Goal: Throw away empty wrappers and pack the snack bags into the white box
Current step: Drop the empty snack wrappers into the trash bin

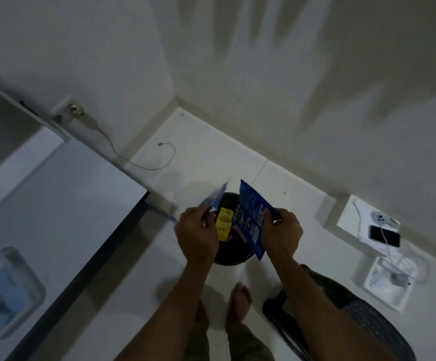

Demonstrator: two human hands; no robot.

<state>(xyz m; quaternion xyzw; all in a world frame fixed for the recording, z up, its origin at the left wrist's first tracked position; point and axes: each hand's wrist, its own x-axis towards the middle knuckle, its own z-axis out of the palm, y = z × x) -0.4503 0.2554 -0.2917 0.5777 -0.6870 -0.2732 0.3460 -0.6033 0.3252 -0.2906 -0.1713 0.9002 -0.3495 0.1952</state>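
Observation:
I stand over a black trash bin [231, 259] on the white floor. My right hand [283, 234] grips a flat blue wrapper [253, 220] by its right edge, held over the bin's mouth. My left hand [197, 230] pinches another blue wrapper [213, 199], blurred, at the bin's left rim. A yellow wrapper [223, 224] and some red packaging lie inside the bin between my hands. The white box is not in view.
A white table [55, 194] with a dark edge fills the left, a clear plastic container [5, 290] with something blue on it. A black chair [355, 316] stands at the lower right. A phone [384, 235] and cables rest on a low white stand. A cable [159, 162] trails on the floor.

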